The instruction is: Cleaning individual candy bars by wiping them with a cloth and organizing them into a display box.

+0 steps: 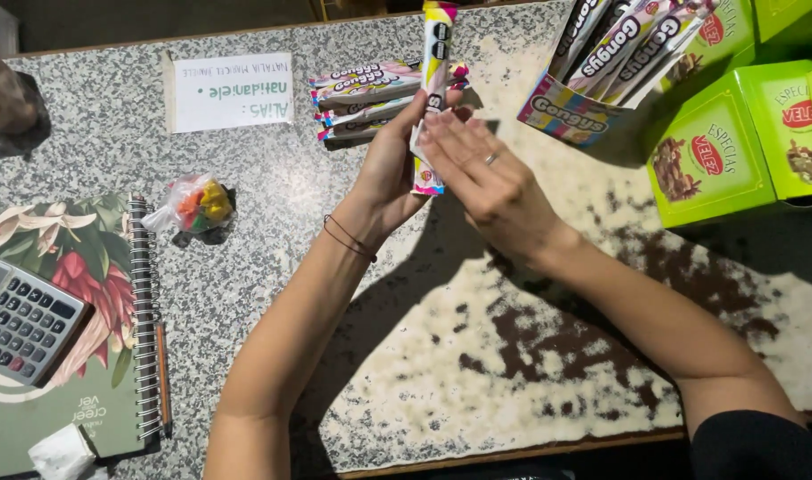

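Note:
Both my hands meet over the middle of a speckled stone counter [273, 204]. They hold a long, thin candy packet [436, 62], white with coloured stripes, standing upright between them. My left hand [390, 169] grips its lower part from the left. My right hand [486, 182], with a ring on one finger, presses flat against the packet from the right. A small pile of the same packets [361, 98] lies flat just behind my left hand. Further right, an open colourful display box [570, 111] holds several more packets leaning upright.
Green cardboard boxes [717, 151] stand at the right edge. A white paper card [233, 89] lies at the back left, a small bag of coloured sweets [197, 203] nearer. A floral spiral notebook [77, 311] with a calculator [24, 320] and a pencil [162, 373] is at the left.

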